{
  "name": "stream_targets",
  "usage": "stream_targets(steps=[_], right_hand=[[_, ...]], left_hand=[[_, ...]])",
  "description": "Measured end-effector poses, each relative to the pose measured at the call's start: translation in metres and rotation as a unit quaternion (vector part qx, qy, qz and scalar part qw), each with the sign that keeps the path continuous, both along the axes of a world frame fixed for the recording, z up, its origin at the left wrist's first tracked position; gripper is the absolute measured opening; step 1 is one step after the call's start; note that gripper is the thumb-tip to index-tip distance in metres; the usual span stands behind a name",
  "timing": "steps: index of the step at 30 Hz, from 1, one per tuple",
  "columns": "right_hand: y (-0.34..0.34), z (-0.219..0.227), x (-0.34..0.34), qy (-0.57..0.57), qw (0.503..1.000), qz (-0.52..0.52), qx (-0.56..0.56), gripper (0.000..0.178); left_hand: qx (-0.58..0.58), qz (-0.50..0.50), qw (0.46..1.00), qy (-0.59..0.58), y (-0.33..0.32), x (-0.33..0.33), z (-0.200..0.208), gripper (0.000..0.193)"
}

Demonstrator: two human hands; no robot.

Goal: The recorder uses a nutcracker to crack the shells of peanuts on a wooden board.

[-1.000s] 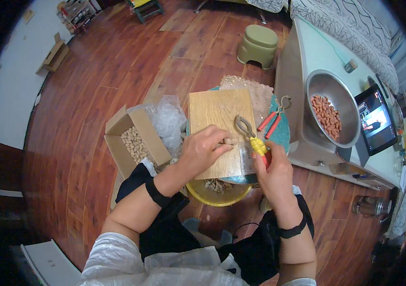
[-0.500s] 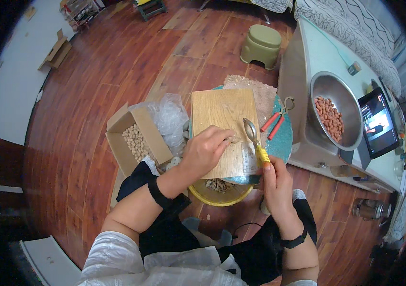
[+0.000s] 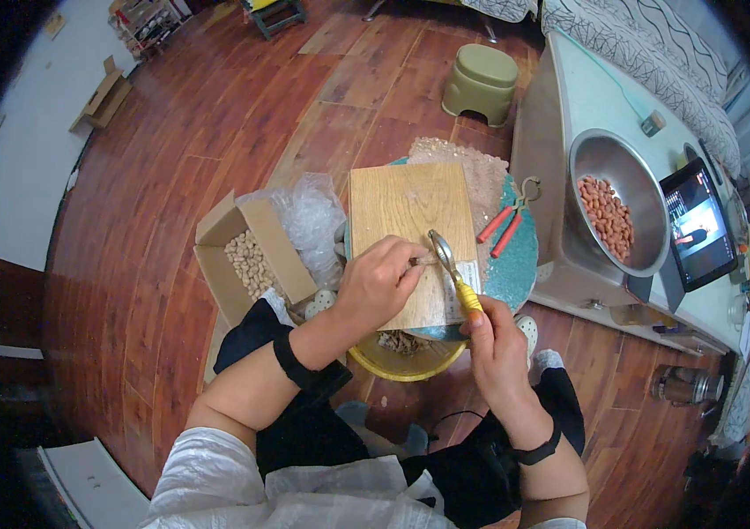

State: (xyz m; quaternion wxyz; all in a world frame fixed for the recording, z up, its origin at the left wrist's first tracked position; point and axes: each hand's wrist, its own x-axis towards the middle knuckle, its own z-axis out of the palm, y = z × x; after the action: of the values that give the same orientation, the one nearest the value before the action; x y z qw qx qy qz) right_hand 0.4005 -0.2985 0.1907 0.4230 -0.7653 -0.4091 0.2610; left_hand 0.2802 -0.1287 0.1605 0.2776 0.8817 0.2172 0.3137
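Note:
My left hand (image 3: 382,280) is closed in a pinch over the wooden board (image 3: 406,196), with an unshelled peanut (image 3: 422,262) between the fingertips. In my right hand (image 3: 497,353) is the yellow handle of a metal tool (image 3: 461,288) with a rounded, spoon-like head. Its exact kind is not clear. That head is at the peanut, right beside my left fingertips; whether they touch I cannot tell. Beneath the board's near edge, a yellow-rimmed basin (image 3: 406,377) holds broken shells, partly covered by the board.
At left, a cardboard box (image 3: 282,242) of unshelled peanuts stands near a clear plastic bag (image 3: 309,220). Red-handled pliers (image 3: 509,220) lie on the teal round surface (image 3: 516,273). A steel bowl (image 3: 657,225) of shelled peanuts and a tablet (image 3: 701,225) are at right. Farther off stands a green stool (image 3: 481,79).
My right hand has moved a little left, bringing the tool's head up to the peanut at my left fingertips. The board has shifted slightly left in view.

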Motion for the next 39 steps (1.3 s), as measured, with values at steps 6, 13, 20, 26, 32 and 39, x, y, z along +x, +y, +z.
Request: stream_targets(steps=[6,13,20,26,32,39], right_hand=[[-0.002,0.003,-0.005,-0.065,0.997,0.004,0.042,0.027],[-0.006,-0.006,-0.002,0.007,1.000,-0.016,0.023,0.028],[-0.003,0.006,-0.001,-0.009,0.999,0.001,-0.035,0.028],[-0.005,-0.002,0.000,-0.021,0.999,-0.011,0.035,0.028],[-0.005,-0.003,-0.003,0.015,1.000,-0.011,0.022,0.027],[-0.006,-0.004,-0.003,0.040,0.999,0.009,-0.018,0.026]], left_hand=[[0.003,-0.004,1.000,-0.007,0.001,0.000,0.001,0.017],[-0.001,-0.005,1.000,-0.009,0.001,0.000,0.001,0.016],[-0.010,-0.006,1.000,-0.018,0.000,-0.002,0.001,0.018],[-0.005,-0.012,1.000,-0.004,0.001,0.000,0.000,0.017],[-0.007,-0.012,1.000,-0.012,0.001,0.001,0.001,0.017],[-0.006,-0.010,1.000,-0.018,0.001,-0.001,0.000,0.016]])
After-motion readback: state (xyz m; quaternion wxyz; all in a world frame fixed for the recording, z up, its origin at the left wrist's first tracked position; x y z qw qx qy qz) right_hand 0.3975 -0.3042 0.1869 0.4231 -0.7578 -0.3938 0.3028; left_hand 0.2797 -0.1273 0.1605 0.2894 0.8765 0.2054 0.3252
